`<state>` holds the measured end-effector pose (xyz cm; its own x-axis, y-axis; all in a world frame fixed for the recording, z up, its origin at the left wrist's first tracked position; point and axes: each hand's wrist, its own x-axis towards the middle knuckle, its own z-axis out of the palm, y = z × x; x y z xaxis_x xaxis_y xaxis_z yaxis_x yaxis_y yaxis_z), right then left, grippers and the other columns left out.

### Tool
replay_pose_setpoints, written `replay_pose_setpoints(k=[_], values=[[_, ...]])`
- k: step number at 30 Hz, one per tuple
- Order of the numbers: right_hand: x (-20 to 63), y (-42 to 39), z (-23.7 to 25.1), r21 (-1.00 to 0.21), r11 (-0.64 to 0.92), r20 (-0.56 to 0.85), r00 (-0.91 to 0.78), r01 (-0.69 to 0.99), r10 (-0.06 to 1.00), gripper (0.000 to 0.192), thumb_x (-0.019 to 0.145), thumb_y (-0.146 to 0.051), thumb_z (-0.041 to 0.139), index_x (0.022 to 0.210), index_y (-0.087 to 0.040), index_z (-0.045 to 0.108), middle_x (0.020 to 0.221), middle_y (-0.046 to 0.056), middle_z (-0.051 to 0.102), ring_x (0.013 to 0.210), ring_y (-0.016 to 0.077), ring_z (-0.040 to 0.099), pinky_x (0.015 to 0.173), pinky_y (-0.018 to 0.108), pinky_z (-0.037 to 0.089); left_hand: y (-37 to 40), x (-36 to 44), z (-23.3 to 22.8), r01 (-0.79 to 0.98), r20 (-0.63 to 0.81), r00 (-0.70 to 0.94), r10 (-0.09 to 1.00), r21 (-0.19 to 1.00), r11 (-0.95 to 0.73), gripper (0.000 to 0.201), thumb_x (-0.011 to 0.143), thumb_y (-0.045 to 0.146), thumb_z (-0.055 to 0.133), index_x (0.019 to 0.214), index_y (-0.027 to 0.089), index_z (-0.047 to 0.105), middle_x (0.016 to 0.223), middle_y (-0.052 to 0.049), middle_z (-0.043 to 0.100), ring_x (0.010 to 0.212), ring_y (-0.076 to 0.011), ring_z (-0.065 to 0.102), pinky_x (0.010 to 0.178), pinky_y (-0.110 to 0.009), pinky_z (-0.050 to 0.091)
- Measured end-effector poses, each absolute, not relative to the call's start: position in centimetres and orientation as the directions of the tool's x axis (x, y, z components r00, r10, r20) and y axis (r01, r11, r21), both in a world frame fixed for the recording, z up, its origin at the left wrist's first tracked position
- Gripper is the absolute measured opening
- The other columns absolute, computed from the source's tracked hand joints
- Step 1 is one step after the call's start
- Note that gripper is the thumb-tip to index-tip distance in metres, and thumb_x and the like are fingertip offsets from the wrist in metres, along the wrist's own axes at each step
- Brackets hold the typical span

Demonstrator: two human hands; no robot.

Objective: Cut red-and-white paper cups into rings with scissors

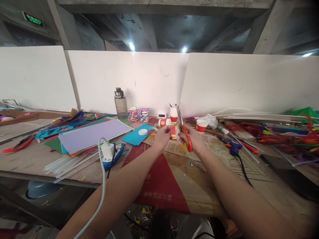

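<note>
My left hand pinches a piece of a red-and-white paper cup in front of me. Just right of it, my right hand is closed on a pair of scissors with orange-red handles. The blades point up and away, and the right fingertips are beside or touching the cup piece; which one, I cannot tell. Behind the hands, a paper cup lies on its side. Another cup stands upright to the right, near a stack of cups with pens in it.
Blue card sheets carry a white round lid. Coloured paper, clear glue sticks and a power strip lie left. A blue glue gun with its cord is right. A water bottle stands behind.
</note>
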<state>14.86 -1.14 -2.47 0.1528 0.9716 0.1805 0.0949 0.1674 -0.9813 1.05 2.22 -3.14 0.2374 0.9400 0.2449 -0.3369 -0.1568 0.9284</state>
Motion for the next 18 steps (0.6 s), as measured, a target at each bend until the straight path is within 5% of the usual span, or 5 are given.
replay_pose_setpoints(k=[6,10,18], values=[[14.6,-1.1,-2.8,-0.972,0.196,0.206,0.063,0.127,0.977,0.032,0.062,-0.035,0.066,0.087,-0.024,0.051,0.057,-0.008,0.052,0.047,0.0102,0.046,0.047,0.024,0.037,1.9,0.6,-3.0,-0.184,0.358,0.24,0.902,0.929,-0.32,0.02,0.066,0.03,0.083,0.074,0.016,0.071,0.073,-0.003,0.071,0.066,-0.0139,0.06,0.062,-0.025,0.046],[14.5,-1.2,-2.8,-0.942,0.303,0.311,0.03,0.144,0.95,0.038,0.071,-0.048,0.067,0.096,-0.025,0.051,0.06,-0.009,0.047,0.05,0.0103,0.041,0.049,0.023,0.035,2.4,0.2,-2.5,-0.237,0.357,0.182,0.916,0.92,-0.312,0.025,0.063,0.034,0.084,0.07,0.017,0.068,0.068,-0.001,0.068,0.059,-0.0122,0.056,0.057,-0.025,0.044],[14.6,-2.8,-1.3,-0.752,0.371,0.429,-0.024,0.545,0.903,0.042,0.086,-0.062,0.057,0.101,-0.023,0.059,0.071,-0.002,0.055,0.066,0.016,0.051,0.063,0.029,0.044,3.9,-1.5,-0.3,-0.45,0.336,0.067,0.939,0.851,-0.272,0.043,0.049,0.038,0.091,0.07,0.018,0.059,0.068,0.0,0.068,0.075,-0.0195,0.069,0.066,-0.03,0.054]])
